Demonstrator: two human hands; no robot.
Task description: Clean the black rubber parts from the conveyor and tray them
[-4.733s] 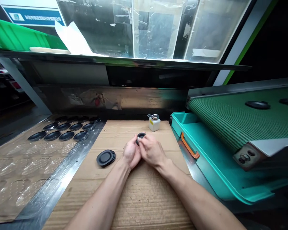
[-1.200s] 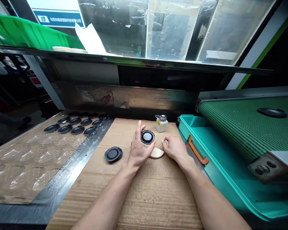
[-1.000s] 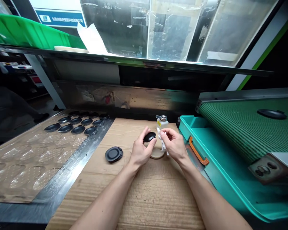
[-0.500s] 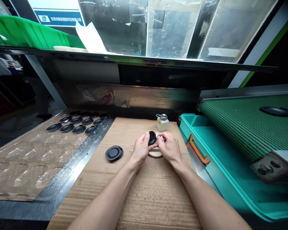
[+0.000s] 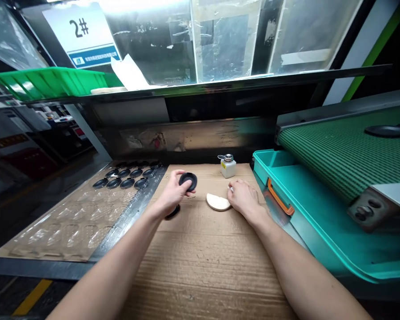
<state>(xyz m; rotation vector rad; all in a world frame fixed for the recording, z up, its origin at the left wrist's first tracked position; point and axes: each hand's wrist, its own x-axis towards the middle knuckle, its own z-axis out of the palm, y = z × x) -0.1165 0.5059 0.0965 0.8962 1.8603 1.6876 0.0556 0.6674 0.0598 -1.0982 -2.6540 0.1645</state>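
Observation:
A round black plastic lid (image 5: pixel 192 178) is held up in my left hand (image 5: pixel 170 195), with the thumb pressed on its face and the fingers behind. Just below that hand, other black lids (image 5: pixel 173 213) lie on the cardboard, mostly covered by my wrist. My right hand (image 5: pixel 244 199) rests low at the right edge of a cream round pad (image 5: pixel 216 202). Its fingers are curled around a small white wad (image 5: pixel 231 189), of which only a bit shows. Behind the hands stands a white square bottle (image 5: pixel 228 167) with a metal top and flipped-up cap.
On the left, a clear blister tray (image 5: pixel 83 213) carries several black lids in its far rows. To the right are a teal bin (image 5: pixel 323 235) with an orange handle (image 5: pixel 280 198) and a green conveyor belt (image 5: pixel 346 155) bearing one black part (image 5: pixel 388 130). A shelf (image 5: pixel 193 89) spans overhead.
My left hand has carried the black lid leftward, away from my right hand, towards the other lids. My right hand has lowered beside the cream pad. The view has turned somewhat left.

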